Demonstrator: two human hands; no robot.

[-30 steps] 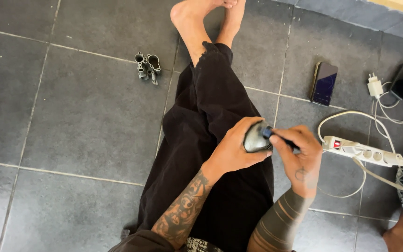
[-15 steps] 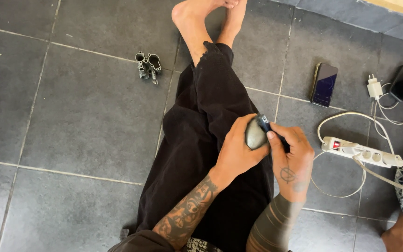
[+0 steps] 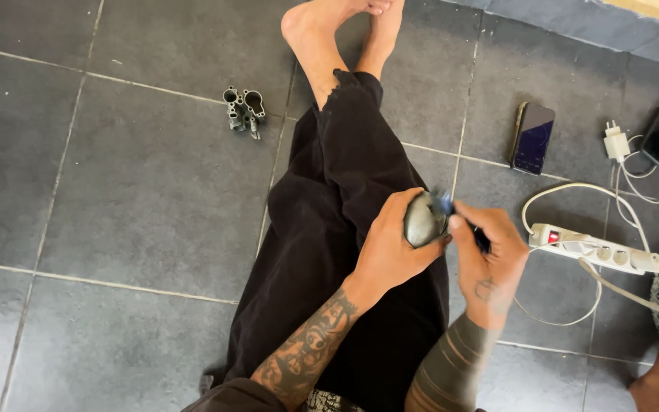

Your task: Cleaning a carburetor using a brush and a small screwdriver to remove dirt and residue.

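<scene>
A single head-worn camera looks steeply down from above the seated person's lap, facing forward along the outstretched legs toward the feet. It sits close to the hands, and takes in the tiled floor (image 3: 116, 214) on both sides.

1. We see the left hand (image 3: 390, 255) at the centre of the frame, wrapped around a rounded grey metal part (image 3: 419, 221) above the black trousers (image 3: 329, 229).
2. The right hand (image 3: 490, 263) pinches a small dark tool (image 3: 480, 238) that touches this part.
3. In the upper left, a small metal casting (image 3: 243, 111) lies on the grey tile floor (image 3: 116, 214).
4. At the right we see a phone (image 3: 532, 137) and a white power strip (image 3: 593, 248).
</scene>
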